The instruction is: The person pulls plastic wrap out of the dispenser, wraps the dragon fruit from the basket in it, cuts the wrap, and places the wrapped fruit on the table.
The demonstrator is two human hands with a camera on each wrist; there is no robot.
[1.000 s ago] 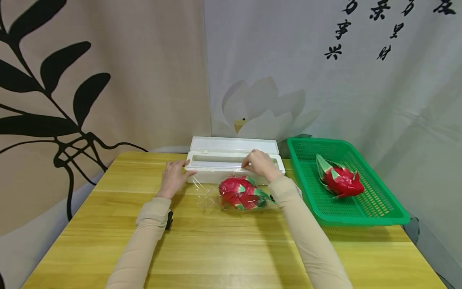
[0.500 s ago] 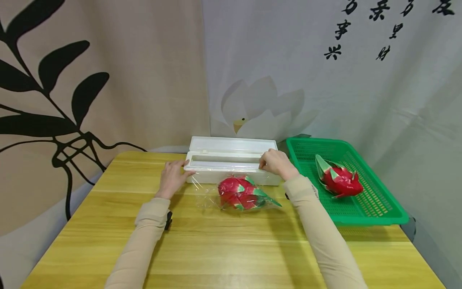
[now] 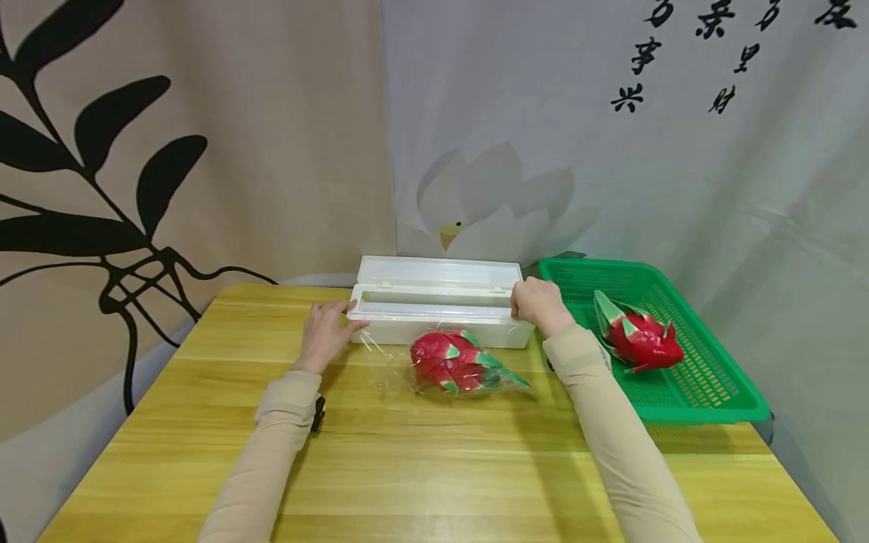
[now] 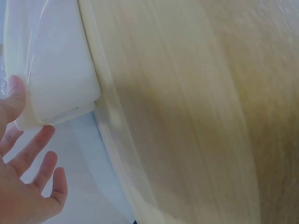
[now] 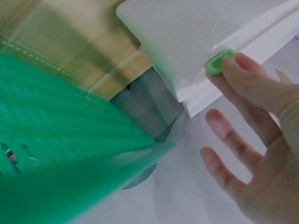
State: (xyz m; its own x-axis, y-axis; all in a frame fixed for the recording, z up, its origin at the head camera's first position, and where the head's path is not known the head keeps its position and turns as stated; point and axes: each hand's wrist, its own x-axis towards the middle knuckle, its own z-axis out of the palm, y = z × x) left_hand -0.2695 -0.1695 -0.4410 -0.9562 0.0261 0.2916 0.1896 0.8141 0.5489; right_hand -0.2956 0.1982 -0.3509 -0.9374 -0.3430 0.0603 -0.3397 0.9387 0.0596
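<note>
Now | left hand (image 3: pixel 326 332) flat against dispenser (image 3: pixel 437 313) end | right hand (image 3: pixel 538 304) fingers (relaxed) touch green slider (image 5: pixel 218 62)

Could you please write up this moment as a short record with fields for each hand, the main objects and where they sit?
left hand: thumb rests against the left end of the white plastic cling-film dispenser box, fingers spread
right hand: one finger presses the small green slider at the box's right end
wrapped fruit: red dragon fruit under clear film, in front of the box on the yellow wooden table
right side: green plastic mesh basket holding a second dragon fruit
</note>
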